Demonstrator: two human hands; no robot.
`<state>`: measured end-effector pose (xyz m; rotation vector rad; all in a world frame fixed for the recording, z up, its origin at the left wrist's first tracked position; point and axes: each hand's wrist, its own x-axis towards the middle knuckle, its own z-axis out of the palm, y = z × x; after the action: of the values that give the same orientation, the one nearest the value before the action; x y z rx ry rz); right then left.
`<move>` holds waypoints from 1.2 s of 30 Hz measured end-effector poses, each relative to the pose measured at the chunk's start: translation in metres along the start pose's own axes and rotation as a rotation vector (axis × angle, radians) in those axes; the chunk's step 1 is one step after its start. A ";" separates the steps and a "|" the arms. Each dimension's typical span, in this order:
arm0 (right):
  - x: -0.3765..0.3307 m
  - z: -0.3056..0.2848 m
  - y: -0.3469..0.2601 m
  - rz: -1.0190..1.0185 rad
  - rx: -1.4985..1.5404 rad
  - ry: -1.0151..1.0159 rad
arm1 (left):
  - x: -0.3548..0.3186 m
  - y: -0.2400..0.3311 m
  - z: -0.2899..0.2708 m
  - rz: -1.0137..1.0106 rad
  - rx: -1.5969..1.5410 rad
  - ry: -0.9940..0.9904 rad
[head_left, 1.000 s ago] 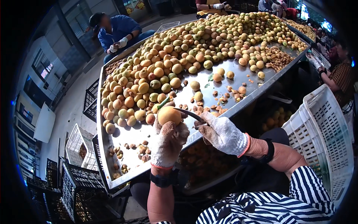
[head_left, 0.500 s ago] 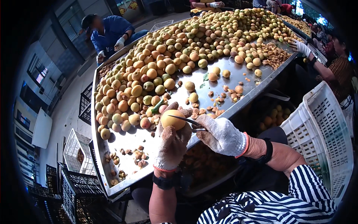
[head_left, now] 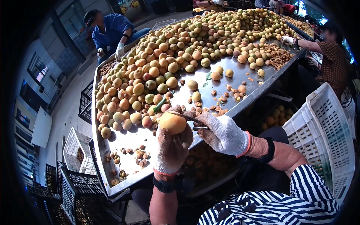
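One round, smooth, yellow-orange fruit (head_left: 171,123), held above the silver metal worktop (head_left: 232,67) just inside its near edge, gripped by the left hand (head_left: 171,144) in a brown-stained white knitted glove (head_left: 165,161); one thin, dark, curved metal knife (head_left: 187,117), its handle mostly hidden in the closed right hand (head_left: 222,135), likewise gloved, blade at the fruit's upper right side. Principal hazard, as judged: blade skidding off the rounded skin into the left fingers (head_left: 186,138) close by, should the fruit turn in its grip. Secondary hazard: fruit dropped over the near edge, should the stained knit slip on smooth skin.
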<state>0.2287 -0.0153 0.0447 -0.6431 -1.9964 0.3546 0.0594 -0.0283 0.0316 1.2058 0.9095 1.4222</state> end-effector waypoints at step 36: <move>0.008 -0.002 -0.007 0.390 0.123 -0.347 | -0.002 0.011 -0.015 -0.296 -0.198 -0.123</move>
<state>0.2250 -0.0161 0.0545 -0.9441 -2.1451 0.8680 0.0420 -0.0311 0.0382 0.9554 0.8050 1.1581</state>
